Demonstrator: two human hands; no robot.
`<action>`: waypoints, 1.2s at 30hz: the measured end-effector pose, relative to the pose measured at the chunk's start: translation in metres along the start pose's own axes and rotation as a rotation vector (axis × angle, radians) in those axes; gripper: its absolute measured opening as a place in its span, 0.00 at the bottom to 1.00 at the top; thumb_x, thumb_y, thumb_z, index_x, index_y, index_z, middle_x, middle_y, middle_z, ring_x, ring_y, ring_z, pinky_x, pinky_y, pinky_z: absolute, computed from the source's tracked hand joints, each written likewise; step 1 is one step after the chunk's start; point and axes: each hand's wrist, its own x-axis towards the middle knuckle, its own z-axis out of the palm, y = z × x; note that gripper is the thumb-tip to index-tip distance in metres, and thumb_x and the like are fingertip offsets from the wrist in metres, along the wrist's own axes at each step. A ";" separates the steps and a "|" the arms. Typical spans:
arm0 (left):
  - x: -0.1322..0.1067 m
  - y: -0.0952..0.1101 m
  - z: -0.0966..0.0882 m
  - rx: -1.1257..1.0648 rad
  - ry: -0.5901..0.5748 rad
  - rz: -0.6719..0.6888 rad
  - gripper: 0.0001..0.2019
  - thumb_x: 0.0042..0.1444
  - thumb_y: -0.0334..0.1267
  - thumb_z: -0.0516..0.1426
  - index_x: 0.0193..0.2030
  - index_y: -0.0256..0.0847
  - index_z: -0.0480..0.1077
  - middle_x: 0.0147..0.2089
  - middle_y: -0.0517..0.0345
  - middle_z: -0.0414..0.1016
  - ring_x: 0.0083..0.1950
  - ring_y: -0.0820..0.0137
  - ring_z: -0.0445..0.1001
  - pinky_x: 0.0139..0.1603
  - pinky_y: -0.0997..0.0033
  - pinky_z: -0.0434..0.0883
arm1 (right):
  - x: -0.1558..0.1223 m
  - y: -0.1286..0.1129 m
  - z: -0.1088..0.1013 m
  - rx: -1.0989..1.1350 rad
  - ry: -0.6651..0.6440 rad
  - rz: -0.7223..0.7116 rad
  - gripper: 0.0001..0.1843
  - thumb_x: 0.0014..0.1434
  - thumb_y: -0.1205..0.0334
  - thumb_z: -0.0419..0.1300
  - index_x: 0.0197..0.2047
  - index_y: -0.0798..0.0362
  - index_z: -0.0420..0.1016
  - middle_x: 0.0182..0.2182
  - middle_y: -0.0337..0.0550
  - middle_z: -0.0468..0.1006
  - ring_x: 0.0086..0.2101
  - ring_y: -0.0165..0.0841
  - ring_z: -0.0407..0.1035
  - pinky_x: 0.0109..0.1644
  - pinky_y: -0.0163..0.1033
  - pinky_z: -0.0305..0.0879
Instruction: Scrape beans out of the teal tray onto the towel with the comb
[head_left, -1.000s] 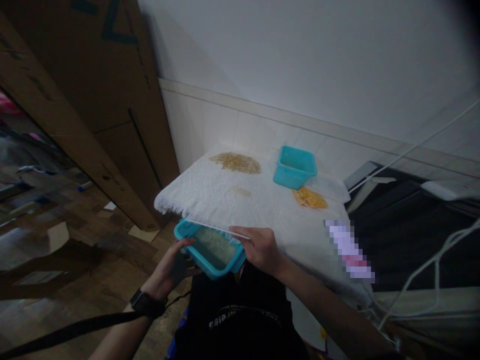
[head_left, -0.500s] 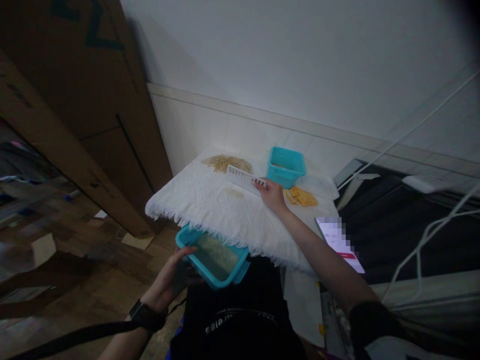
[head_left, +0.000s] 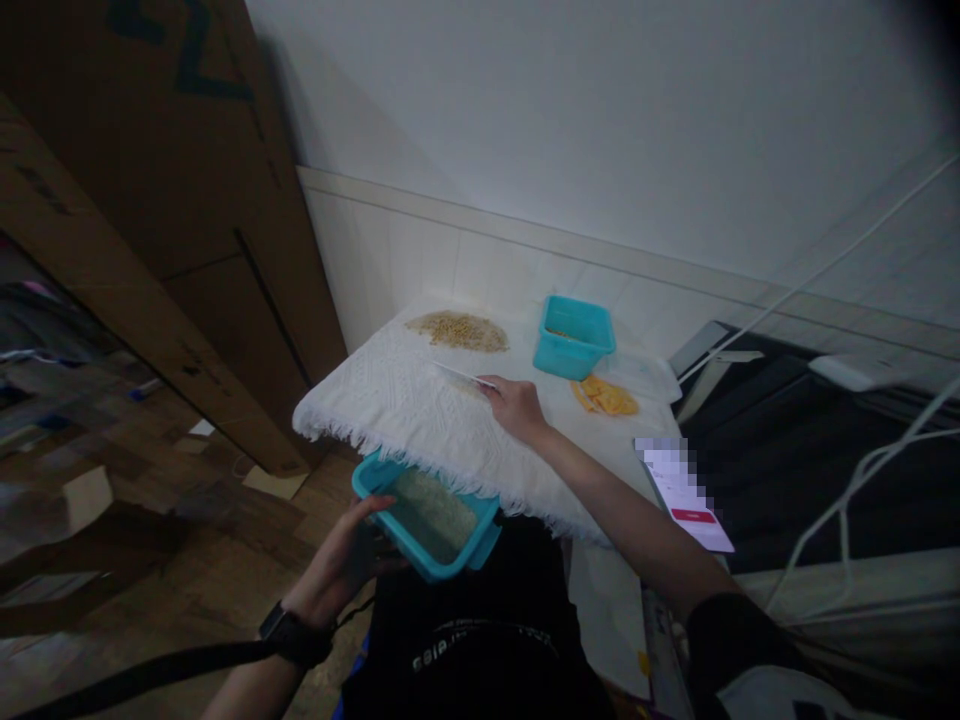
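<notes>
My left hand [head_left: 358, 545] grips the near left rim of a teal plastic container [head_left: 427, 560], held just below the table's fringed front edge. Pale grains [head_left: 435, 508] that look like rice lie inside it. Over the white cloth [head_left: 375, 390], my right hand [head_left: 517, 408] is closed on a thin white slotted plastic piece [head_left: 459, 375], seen nearly edge-on. A few pale grains show under that piece. Behind it spreads a pile of tan grains [head_left: 461, 331]. A second teal container [head_left: 574, 345] stands at the back right of the table, with some grains inside.
A crumpled yellow cloth [head_left: 606, 396] and a clear lid [head_left: 649, 374] lie right of the second container. A lit phone [head_left: 684, 495] rests at the table's right edge. White cables [head_left: 840, 490] hang at the right. A tall cardboard box [head_left: 165, 200] stands left, and a wall backs the table.
My right hand has drawn the slotted piece left and toward me, away from the tan pile, and tilted it from face-on to nearly edge-on. The left hand and its container stay put.
</notes>
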 end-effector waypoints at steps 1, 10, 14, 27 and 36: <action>0.001 -0.001 0.000 -0.001 0.003 0.005 0.33 0.50 0.47 0.76 0.61 0.51 0.72 0.48 0.54 0.80 0.42 0.57 0.83 0.42 0.52 0.83 | -0.004 -0.003 0.000 -0.006 -0.001 -0.025 0.14 0.73 0.67 0.69 0.57 0.46 0.92 0.45 0.44 0.94 0.42 0.42 0.90 0.46 0.36 0.79; 0.000 0.000 -0.002 -0.002 0.009 0.002 0.25 0.56 0.45 0.73 0.58 0.49 0.73 0.43 0.55 0.79 0.40 0.56 0.82 0.41 0.51 0.85 | -0.043 -0.023 -0.001 0.064 0.045 -0.201 0.19 0.67 0.76 0.69 0.53 0.45 0.93 0.46 0.42 0.94 0.40 0.39 0.91 0.47 0.35 0.83; -0.002 0.002 -0.001 0.005 0.017 -0.014 0.23 0.57 0.43 0.71 0.56 0.47 0.73 0.42 0.54 0.79 0.39 0.56 0.81 0.40 0.51 0.85 | -0.059 -0.029 -0.003 0.117 0.076 -0.279 0.20 0.66 0.78 0.68 0.53 0.47 0.93 0.46 0.42 0.94 0.41 0.39 0.91 0.47 0.36 0.85; 0.005 -0.005 -0.005 -0.009 0.019 0.011 0.31 0.49 0.49 0.76 0.58 0.48 0.73 0.42 0.54 0.80 0.40 0.54 0.83 0.41 0.49 0.84 | -0.091 -0.046 -0.010 0.192 0.099 -0.373 0.22 0.65 0.74 0.66 0.57 0.48 0.91 0.49 0.42 0.94 0.44 0.39 0.91 0.52 0.39 0.88; 0.001 -0.002 -0.001 -0.008 0.014 0.006 0.36 0.48 0.48 0.77 0.62 0.50 0.72 0.45 0.54 0.82 0.40 0.53 0.84 0.40 0.50 0.83 | -0.071 -0.036 -0.034 0.132 0.138 -0.144 0.13 0.72 0.68 0.67 0.53 0.48 0.93 0.46 0.46 0.94 0.39 0.39 0.91 0.46 0.37 0.86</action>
